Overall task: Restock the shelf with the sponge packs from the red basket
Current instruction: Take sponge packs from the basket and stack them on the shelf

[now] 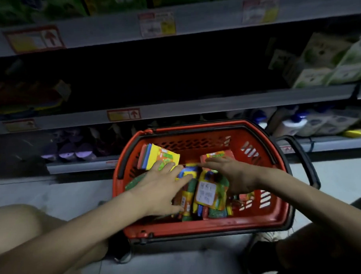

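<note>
2 straight-fingered hands in the red basket (200, 229), left hand (165, 185) flat on sponge packs (209, 194), right hand (233, 176) seemingly likewise.

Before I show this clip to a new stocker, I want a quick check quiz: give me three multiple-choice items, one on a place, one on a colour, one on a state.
1. Where does the red basket stand?
A. on the floor
B. on the top shelf
C. on a trolley

2. What colour are its handles?
A. white
B. black
C. green

3. What are the left hand and right hand doing?
A. gripping the handles
B. placing a pack on a shelf
C. reaching onto the sponge packs in the basket

Answers: 1 A, pale floor shows around the basket; 2 B, the folded-down handles are black against the red rim; 3 C, both hands lie over the packs inside the rim.
</note>
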Tool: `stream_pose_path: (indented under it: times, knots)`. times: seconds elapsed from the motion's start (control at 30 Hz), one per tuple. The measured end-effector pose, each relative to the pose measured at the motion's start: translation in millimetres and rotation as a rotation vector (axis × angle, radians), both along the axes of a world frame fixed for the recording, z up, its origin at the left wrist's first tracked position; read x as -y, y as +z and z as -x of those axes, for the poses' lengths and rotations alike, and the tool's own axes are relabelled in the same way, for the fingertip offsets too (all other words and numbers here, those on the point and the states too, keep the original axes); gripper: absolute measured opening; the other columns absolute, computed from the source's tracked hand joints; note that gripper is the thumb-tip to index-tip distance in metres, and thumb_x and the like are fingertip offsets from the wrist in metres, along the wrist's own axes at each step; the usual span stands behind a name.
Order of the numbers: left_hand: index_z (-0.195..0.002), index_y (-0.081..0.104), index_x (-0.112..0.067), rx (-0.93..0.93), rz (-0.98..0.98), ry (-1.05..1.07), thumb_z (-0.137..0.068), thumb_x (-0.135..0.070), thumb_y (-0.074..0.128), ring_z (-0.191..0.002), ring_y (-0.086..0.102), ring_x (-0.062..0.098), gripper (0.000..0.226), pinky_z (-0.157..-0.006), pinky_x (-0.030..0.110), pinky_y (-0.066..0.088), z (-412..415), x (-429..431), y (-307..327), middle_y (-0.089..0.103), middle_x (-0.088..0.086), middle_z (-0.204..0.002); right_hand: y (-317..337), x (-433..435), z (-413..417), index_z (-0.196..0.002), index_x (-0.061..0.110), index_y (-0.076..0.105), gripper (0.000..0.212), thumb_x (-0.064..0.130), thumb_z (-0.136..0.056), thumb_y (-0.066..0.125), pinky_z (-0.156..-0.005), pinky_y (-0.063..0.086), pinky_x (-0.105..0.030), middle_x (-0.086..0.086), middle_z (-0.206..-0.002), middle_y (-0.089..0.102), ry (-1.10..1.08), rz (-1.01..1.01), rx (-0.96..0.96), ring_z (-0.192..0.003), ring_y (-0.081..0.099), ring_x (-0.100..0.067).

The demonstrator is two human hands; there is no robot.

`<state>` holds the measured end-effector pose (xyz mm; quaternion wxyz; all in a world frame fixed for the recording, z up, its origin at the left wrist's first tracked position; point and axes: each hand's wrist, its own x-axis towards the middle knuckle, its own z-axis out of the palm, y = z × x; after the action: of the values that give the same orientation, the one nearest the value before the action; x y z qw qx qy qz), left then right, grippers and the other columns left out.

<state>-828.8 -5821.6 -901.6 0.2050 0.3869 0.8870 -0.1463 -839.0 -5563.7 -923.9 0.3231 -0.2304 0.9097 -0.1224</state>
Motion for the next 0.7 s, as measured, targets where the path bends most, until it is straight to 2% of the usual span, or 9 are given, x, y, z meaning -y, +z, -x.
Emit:
stream_pose_path:
  times: [0.07, 0.17, 0.3, 0.37, 0.43, 0.5, 0.57, 0.63, 0.7]
  knots:
    - [-0.164, 0.007, -0.030, 0.008, 0.026, 0.040, -0.086, -0.083, 0.044, -0.155, 0.016, 0.037, 0.101, -0.125, 0.059, 0.007, 3.7, -13.9, -12.5, 0.016, 0.014, -0.169, -9.9, -4.4, -3.9, -0.164, 0.034, 0.005, 0.113, 0.011, -0.078, 0.076, -0.115, 0.034, -0.032, -0.005, -0.162, 0.031, 0.037, -0.016, -0.048, -0.146, 0.033, -0.029]
    - [-0.164, 0.004, -0.028, 0.032, 0.052, 0.052, -0.081, -0.092, 0.034, -0.155, 0.018, 0.037, 0.109, -0.125, 0.059, 0.010, 7.3, -25.5, -18.8, 0.017, 0.013, -0.169, -27.5, -6.0, -11.7, -0.164, 0.033, 0.005, 0.112, 0.024, -0.079, 0.078, -0.098, 0.040, -0.032, -0.005, -0.137, 0.052, 0.062, -0.032, -0.185, -0.124, 0.048, -0.029]
    - [-0.164, 0.006, -0.029, 0.065, -0.022, 0.080, -0.077, -0.097, 0.027, -0.154, 0.023, 0.031, 0.112, -0.124, 0.054, 0.017, 8.2, -32.1, -17.8, 0.024, 0.008, -0.168, -32.3, -8.2, -15.9, -0.148, 0.030, 0.035, 0.095, 0.022, -0.069, 0.086, -0.090, 0.050, -0.036, -0.003, -0.125, 0.050, -0.106, 0.172, -0.163, -0.114, 0.055, -0.025]
    - [-0.163, 0.009, -0.029, 0.139, -0.089, 0.155, -0.076, -0.097, 0.033, -0.151, 0.030, 0.026, 0.113, -0.121, 0.048, 0.025, 6.0, -36.2, -19.9, 0.031, 0.002, -0.165, -32.4, -11.6, -15.7, -0.138, 0.027, 0.041, 0.087, 0.022, -0.065, 0.089, -0.080, 0.050, -0.030, -0.001, -0.122, 0.050, -0.149, 0.252, -0.175, -0.103, 0.061, -0.022]
    - [-0.161, 0.012, -0.032, 0.243, -0.201, 0.268, -0.075, -0.094, 0.045, -0.144, 0.040, 0.020, 0.111, -0.114, 0.042, 0.036, 5.3, -38.6, -22.7, 0.037, -0.006, -0.161, -30.2, -12.4, -16.5, -0.128, 0.029, 0.040, 0.088, 0.023, -0.059, 0.095, -0.073, 0.047, -0.021, 0.003, -0.115, 0.057, -0.237, 0.336, -0.107, -0.093, 0.063, -0.016]
    - [-0.159, 0.016, -0.037, 0.357, -0.337, 0.401, -0.073, -0.088, 0.060, -0.134, 0.050, 0.016, 0.109, -0.104, 0.037, 0.047, 7.3, -37.5, -24.7, 0.043, -0.011, -0.156, -21.6, -10.5, -17.7, -0.121, 0.034, 0.039, 0.091, 0.029, -0.054, 0.101, -0.075, 0.057, -0.027, 0.004, -0.107, 0.068, -0.394, 0.461, -0.006, -0.089, 0.069, -0.013]
    - [-0.149, 0.030, -0.039, 0.504, -0.533, 0.591, -0.071, -0.070, 0.079, -0.117, 0.061, 0.012, 0.097, -0.094, 0.036, 0.055, 9.6, -36.0, -22.4, 0.056, -0.014, -0.142, -7.1, -8.7, -17.8, -0.124, 0.031, 0.046, 0.085, 0.029, -0.060, 0.100, -0.082, 0.062, -0.037, 0.000, -0.108, 0.073, -0.552, 0.646, 0.090, -0.097, 0.073, -0.016]
    - [-0.134, 0.044, -0.036, 0.592, -0.696, 0.772, -0.069, -0.051, 0.091, -0.102, 0.066, 0.007, 0.081, -0.087, 0.034, 0.057, 13.9, -36.5, -18.2, 0.063, -0.016, -0.119, 9.9, -11.6, -12.9, -0.128, 0.027, 0.057, 0.060, 0.034, -0.077, 0.088, -0.089, 0.061, -0.034, 0.002, -0.117, 0.073, -0.704, 0.802, 0.176, -0.108, 0.071, -0.014]
    - [-0.124, 0.051, -0.034, 0.609, -0.799, 0.938, -0.066, -0.044, 0.094, -0.098, 0.064, 0.003, 0.072, -0.086, 0.027, 0.054, 21.1, -33.9, -15.1, 0.063, -0.019, -0.109, 19.0, -19.8, -4.3, -0.122, 0.027, 0.067, 0.036, 0.047, -0.091, 0.068, -0.095, 0.055, -0.030, 0.007, -0.117, 0.073, -0.841, 0.791, 0.140, -0.111, 0.068, -0.009]
